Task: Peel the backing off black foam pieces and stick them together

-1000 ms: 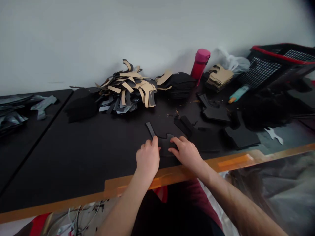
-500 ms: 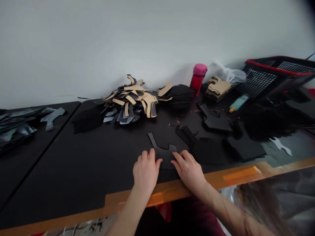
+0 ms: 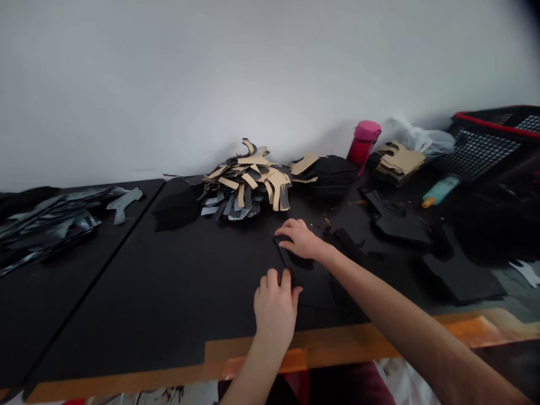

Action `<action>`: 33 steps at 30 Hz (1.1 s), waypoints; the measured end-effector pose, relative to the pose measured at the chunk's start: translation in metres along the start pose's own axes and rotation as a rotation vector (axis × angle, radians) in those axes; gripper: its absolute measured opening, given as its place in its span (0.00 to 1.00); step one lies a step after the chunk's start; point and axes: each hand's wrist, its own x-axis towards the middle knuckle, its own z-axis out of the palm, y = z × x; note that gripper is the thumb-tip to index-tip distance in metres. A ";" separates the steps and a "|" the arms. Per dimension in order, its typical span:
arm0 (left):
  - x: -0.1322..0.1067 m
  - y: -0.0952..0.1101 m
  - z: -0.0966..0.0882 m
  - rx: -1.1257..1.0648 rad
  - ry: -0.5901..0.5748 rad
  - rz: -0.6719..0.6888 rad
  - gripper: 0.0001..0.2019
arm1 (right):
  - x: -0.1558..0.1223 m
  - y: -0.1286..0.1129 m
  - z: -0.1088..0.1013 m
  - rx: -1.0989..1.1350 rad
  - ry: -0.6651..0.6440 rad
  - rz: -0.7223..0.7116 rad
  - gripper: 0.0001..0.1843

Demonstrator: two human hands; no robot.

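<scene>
A flat black cut-out piece (image 3: 312,284) with a narrow arm lies on the black table near its front edge. My left hand (image 3: 276,304) is closed on the piece's left edge, fingers curled and thumb on top. Farther up, my right hand (image 3: 298,239) has its fingers closed over the end of the narrow arm, covering part of it. Just to the right are other dark pieces (image 3: 348,242), hard to tell apart from the table.
Behind sits a heap of tan and black cut strips (image 3: 253,180), beside black stacks (image 3: 177,205). Grey shiny pieces (image 3: 54,216) lie left. On the right are a pink-lidded bottle (image 3: 365,140), tan pieces (image 3: 400,160), a tube (image 3: 442,191) and a black basket (image 3: 481,149). Brown tape (image 3: 248,357) lines the front edge.
My right hand has moved from the piece's right side up to the end of its narrow arm. My left hand stays at the left edge. The view has shifted left.
</scene>
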 end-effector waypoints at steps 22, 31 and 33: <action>0.001 -0.003 0.000 -0.164 -0.025 0.002 0.16 | 0.034 0.009 0.003 0.339 -0.169 0.037 0.15; -0.002 -0.017 0.003 -1.147 0.003 -0.269 0.17 | 0.013 -0.015 -0.041 0.854 -0.159 0.036 0.12; -0.004 -0.016 0.001 -1.253 -0.027 -0.270 0.13 | 0.006 -0.019 -0.049 0.924 -0.102 0.060 0.11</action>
